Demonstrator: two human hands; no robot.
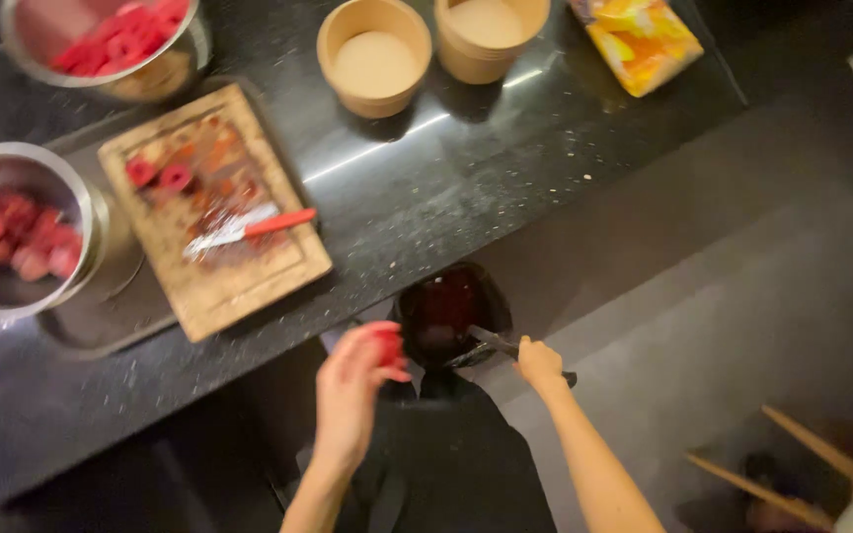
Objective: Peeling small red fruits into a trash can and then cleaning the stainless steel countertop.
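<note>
Fingers of the left hand pinch a red piece beside the black bin. Right hand clenches a dark tool, long axis pointing toward ten o'clock, tip over the bin's rim.

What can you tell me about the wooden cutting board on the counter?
The cutting board is a pale wooden rectangle lying flat and askew on the dark counter, partly over a dark tray. Its top is stained red. Two red pieces sit near its far end, and a red-handled knife rests across its middle.
</note>
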